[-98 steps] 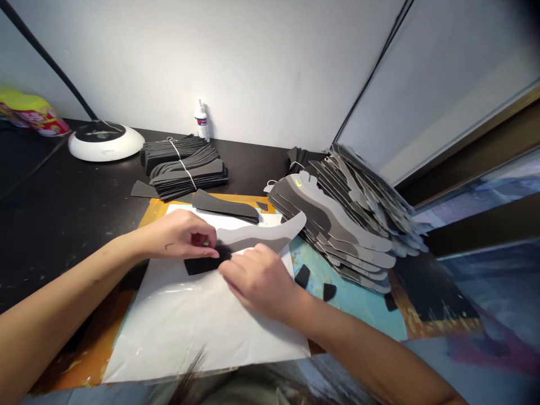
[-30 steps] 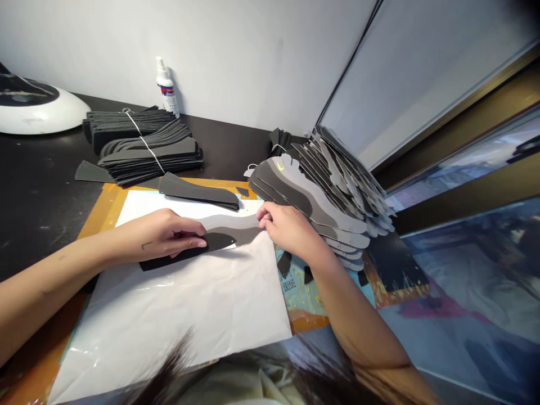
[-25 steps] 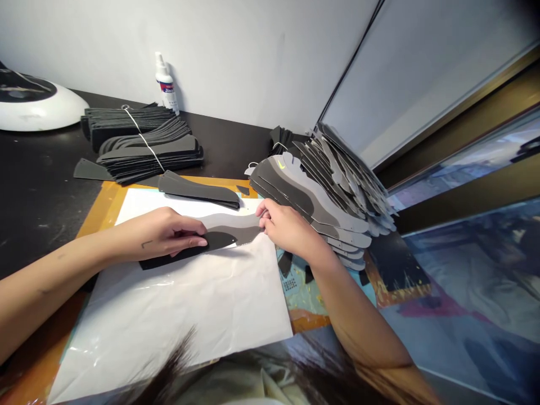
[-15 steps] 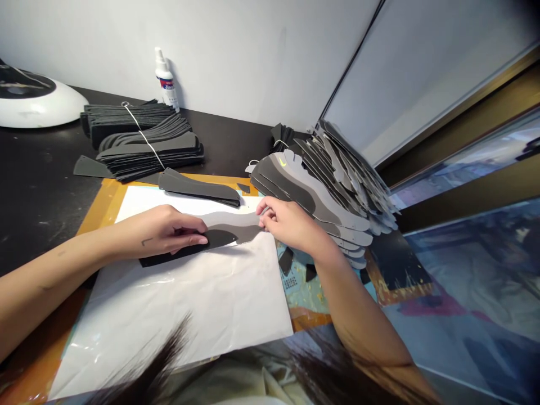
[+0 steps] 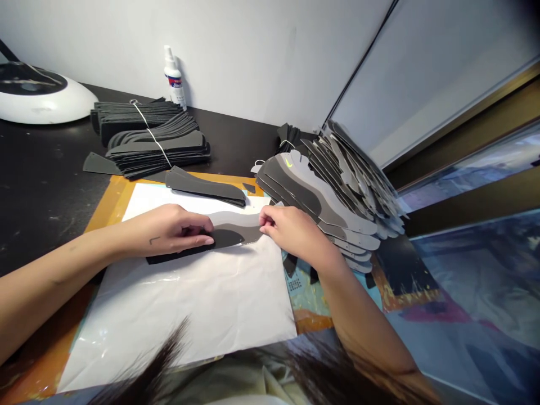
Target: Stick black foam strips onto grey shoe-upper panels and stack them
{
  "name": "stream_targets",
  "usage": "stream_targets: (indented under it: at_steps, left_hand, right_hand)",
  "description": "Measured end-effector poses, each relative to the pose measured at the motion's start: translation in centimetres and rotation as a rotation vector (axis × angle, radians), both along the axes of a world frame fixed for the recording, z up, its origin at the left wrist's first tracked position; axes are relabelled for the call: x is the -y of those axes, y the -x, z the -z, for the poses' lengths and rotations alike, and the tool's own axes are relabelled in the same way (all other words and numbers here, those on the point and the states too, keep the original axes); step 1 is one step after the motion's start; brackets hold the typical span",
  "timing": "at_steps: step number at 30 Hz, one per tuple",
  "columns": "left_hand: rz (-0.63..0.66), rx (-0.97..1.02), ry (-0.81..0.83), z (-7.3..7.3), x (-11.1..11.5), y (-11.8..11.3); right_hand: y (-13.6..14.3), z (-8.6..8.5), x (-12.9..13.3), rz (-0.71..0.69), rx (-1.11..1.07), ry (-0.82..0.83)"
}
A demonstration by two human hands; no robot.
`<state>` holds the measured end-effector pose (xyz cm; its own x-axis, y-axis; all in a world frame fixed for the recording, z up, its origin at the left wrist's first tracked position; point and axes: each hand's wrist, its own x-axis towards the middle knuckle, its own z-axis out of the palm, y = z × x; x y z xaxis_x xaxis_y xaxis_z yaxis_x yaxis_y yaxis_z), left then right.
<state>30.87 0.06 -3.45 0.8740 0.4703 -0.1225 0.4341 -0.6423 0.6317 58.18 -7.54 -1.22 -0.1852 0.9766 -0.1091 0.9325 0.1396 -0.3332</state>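
White paper (image 5: 181, 315) nearest; on it, grey panel (image 5: 236, 220), dark strip (image 5: 228, 238) along its near edge. Left hand (image 5: 175, 228) pinches strip, right hand (image 5: 291, 228) pinches panel's right end. Looks like edge-matching; next move probably calls for steady pressing along the overlap. Farther: loose strips (image 5: 202, 187), shoe-shaped panels (image 5: 304, 188), spray bottle (image 5: 174, 81).

Holds dark strip (image 5: 228, 239) against grey panel (image 5: 236, 220) with left hand (image 5: 176, 229), mid-frame. Pinches panel's right end with right hand (image 5: 293, 229), right of centre.
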Motion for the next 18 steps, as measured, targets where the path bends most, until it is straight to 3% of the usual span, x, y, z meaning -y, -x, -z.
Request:
stream_targets:
  at_steps: [4, 7, 13, 18]
  left_hand:
    - [-0.001, 0.012, 0.11, -0.1, 0.0, -0.1]
    - [0.008, 0.022, 0.084, -0.3, 0.1, -0.1]
    - [0.027, 0.032, 0.018, -0.2, 0.1, -0.2]
    - [0.038, 0.08, -0.033, 0.3, 0.0, -0.3]
  right_hand:
    - [0.3, 0.1, 0.1, -0.078, 0.09, -0.148]
    - [1.1, -0.1, 0.2, -0.07, 0.014, -0.25]
    - [3.0, 0.3, 0.4, -0.106, -0.271, -0.066]
    - [3.6, 1.8, 0.1, -0.177, -0.305, -0.158]
